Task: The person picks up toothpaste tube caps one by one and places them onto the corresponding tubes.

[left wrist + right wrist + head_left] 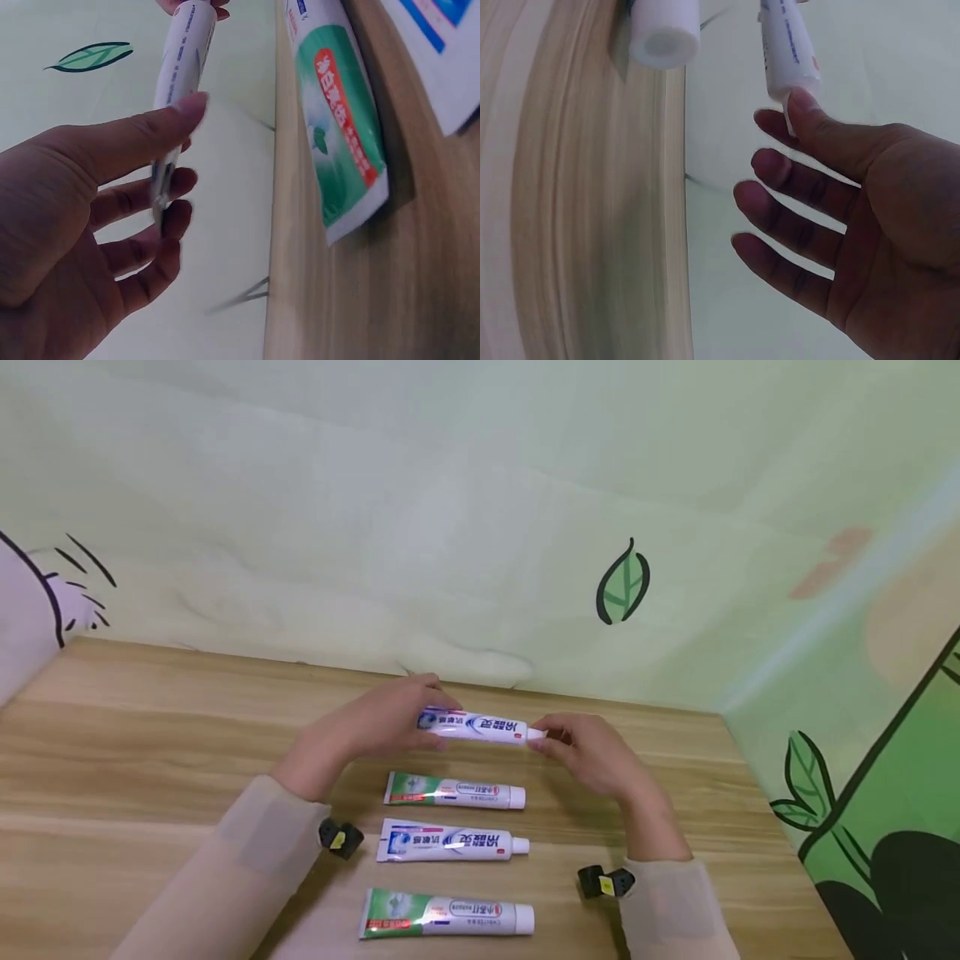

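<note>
A white and blue toothpaste tube (480,727) is held level above the far part of the table, its cap to the right. My left hand (390,714) grips the flat tail end, thumb on one side and fingers on the other, as the left wrist view also shows. At the other end my right hand (592,750) pinches the white cap (789,112) between thumb and forefinger; the other fingers are spread apart. Nearest below the hands lies a green and white toothpaste tube (455,791), cap to the right.
Closer to me on the wooden table (150,735) lie another white and blue tube (450,842) and another green and white tube (450,914), roughly parallel. A pale green printed backdrop (450,527) rises at the table's far edge and along the right side.
</note>
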Demonstrator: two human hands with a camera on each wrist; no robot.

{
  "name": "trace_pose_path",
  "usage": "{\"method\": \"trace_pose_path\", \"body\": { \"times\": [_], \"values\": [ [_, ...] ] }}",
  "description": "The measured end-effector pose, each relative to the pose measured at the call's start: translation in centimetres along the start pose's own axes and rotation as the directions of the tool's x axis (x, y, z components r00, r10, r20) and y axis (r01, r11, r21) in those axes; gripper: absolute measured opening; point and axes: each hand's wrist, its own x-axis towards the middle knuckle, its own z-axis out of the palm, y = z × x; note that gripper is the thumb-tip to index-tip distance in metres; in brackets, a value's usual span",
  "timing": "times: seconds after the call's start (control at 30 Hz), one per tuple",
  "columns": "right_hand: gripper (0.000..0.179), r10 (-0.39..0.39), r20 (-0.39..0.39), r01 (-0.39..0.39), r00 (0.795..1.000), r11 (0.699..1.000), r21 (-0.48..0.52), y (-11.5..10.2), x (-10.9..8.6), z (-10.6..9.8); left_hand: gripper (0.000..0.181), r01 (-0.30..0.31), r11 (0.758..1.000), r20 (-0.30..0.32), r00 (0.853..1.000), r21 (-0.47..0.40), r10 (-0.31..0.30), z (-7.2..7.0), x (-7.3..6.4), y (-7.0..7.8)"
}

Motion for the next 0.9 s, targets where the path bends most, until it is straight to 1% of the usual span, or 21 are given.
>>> {"method": "trace_pose_path", "body": {
  "times": [0.13, 0.27, 0.47, 0.57, 0.67, 0.77, 0.9],
  "values": [
    [0.019, 0.026, -0.015, -0.026, 1.0, 0.999, -0.02, 0.0, 0.0, 0.2, 0.053, 0.054, 0.998, 0.044, 0.998, -0.017, -0.053, 0.1, -0.1, -0.3],
    [0.019, 0.025, -0.009, -0.025, 1.0, 0.999, -0.043, 0.1, -0.1, 0.4, 0.054, 0.077, 0.996, 0.073, 0.995, -0.035, -0.074, 0.5, -0.3, -0.5],
    [0.02, 0.026, -0.003, -0.027, 1.0, 0.998, -0.062, 0.4, -0.4, 0.4, 0.054, 0.083, 0.995, 0.077, 0.994, -0.046, -0.08, 0.6, -0.2, -0.5],
    [0.021, 0.043, -0.001, -0.043, 0.999, 0.997, -0.068, 0.6, -0.4, 0.5, 0.053, 0.083, 0.996, 0.081, 0.994, -0.042, -0.08, 0.5, 0.0, -0.4],
    [0.023, 0.072, -0.012, -0.073, 0.997, 0.994, -0.076, 0.8, -0.9, 0.6, 0.051, 0.063, 0.997, 0.099, 0.993, -0.033, -0.06, 0.7, 0.5, -0.2],
    [0.023, 0.108, -0.006, -0.108, 0.994, 0.99, -0.086, 0.9, -1.3, 1.1, 0.051, 0.069, 0.997, 0.134, 0.989, -0.026, -0.065, 1.2, 0.8, -0.3],
    [0.022, 0.172, 0.029, -0.169, 0.985, 0.981, -0.1, 0.9, -1.7, 1.9, 0.051, 0.085, 0.996, 0.176, 0.981, 0.001, -0.084, 2.3, 0.8, -0.4]
  ]
}}
